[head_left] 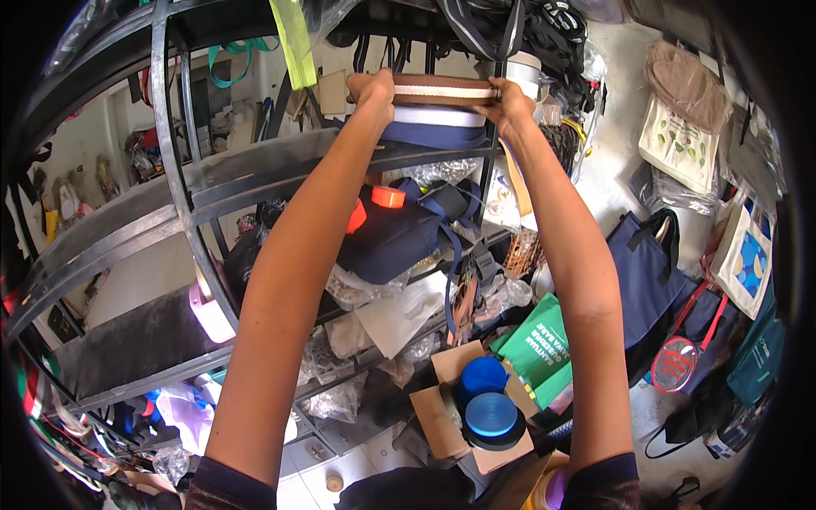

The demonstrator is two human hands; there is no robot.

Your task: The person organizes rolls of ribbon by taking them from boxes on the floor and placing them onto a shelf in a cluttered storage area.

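Both my arms reach up and forward to a black metal shelf point(408, 156). Between my hands is a wide, flat roll of brown webbing point(444, 88), showing a pale band along its middle. My left hand point(374, 92) grips its left end, while the right end sits in my right hand point(512, 104); the far fingers of both are partly hidden. Directly beneath lie a white webbing roll point(438, 116) and a navy one point(435, 134), stacked on the shelf. I cannot tell whether the brown roll rests on the white one.
Below the shelf are a dark navy bag point(387, 242) and an orange tape roll point(388, 197). An open cardboard box point(438, 425) holds blue rolls point(490, 415). Bags, including a navy tote point(637, 276), hang along the right wall. Black straps point(476, 30) dangle above my hands.
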